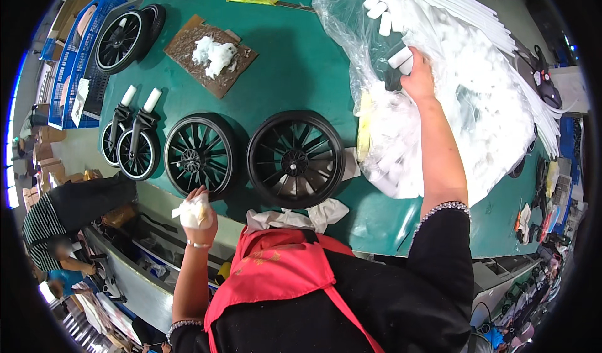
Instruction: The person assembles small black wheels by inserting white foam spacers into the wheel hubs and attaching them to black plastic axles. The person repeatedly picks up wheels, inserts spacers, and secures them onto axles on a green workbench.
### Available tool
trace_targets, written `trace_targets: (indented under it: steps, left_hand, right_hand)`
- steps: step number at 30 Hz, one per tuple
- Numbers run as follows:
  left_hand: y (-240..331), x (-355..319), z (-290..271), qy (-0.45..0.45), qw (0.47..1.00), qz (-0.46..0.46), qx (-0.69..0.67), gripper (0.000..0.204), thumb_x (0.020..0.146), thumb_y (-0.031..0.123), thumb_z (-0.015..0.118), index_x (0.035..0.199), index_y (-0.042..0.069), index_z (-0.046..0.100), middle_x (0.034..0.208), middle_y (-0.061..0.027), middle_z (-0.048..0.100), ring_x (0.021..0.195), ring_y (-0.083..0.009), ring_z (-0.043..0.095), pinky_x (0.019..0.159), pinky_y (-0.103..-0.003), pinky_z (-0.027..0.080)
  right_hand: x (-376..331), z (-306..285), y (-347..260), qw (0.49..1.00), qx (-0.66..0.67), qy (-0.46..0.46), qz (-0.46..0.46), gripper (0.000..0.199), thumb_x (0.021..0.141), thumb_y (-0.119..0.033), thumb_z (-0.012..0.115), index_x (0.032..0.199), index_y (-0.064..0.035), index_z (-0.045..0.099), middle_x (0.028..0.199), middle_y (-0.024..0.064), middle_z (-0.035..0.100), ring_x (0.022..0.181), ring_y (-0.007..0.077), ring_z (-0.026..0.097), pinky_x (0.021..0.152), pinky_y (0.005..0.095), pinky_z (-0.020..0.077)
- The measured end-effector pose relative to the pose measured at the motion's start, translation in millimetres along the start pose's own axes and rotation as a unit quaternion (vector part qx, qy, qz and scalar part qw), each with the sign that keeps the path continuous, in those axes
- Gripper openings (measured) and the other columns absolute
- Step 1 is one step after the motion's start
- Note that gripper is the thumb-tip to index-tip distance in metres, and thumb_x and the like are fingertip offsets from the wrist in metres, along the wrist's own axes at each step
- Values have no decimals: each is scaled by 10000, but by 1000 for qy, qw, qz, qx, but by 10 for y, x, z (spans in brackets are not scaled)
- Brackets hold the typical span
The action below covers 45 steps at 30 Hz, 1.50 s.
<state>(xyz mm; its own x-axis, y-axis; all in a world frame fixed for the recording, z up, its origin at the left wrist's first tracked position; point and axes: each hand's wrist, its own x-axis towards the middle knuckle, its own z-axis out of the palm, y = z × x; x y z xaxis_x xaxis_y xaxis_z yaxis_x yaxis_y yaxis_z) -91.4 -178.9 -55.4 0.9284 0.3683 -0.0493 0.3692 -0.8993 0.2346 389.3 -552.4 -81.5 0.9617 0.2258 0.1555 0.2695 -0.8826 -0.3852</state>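
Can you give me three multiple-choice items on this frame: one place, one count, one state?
1. Where is the right hand?
A. on a wheel
B. in the clear plastic bag of white parts
C. on the cardboard

2. How many large black spoked wheels lie flat in front of the person?
A. two
B. four
C. none

3. What is the left hand doing?
A. lying open and bare
B. gripping the knife
C. closed on a wad of white cloth

Answers: B, the hand reaches into the bag; A, wheels and lie side by side; C, the fingers wrap the wad.
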Motion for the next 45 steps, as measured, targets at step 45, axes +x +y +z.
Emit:
trace_targets:
  steps: [45]
  left_hand:
    - [750,-472,129,-35,994,37,-92,408,646,-48,608,1046,30,617,1046,-123,666,989,-319,627,892,-417,473]
  right_hand:
    - [971,-23,580,946,-251,-205,-24,508,798,-13,561,1265,-214,544,1225,61,551,1186,275,524,928,379,484]
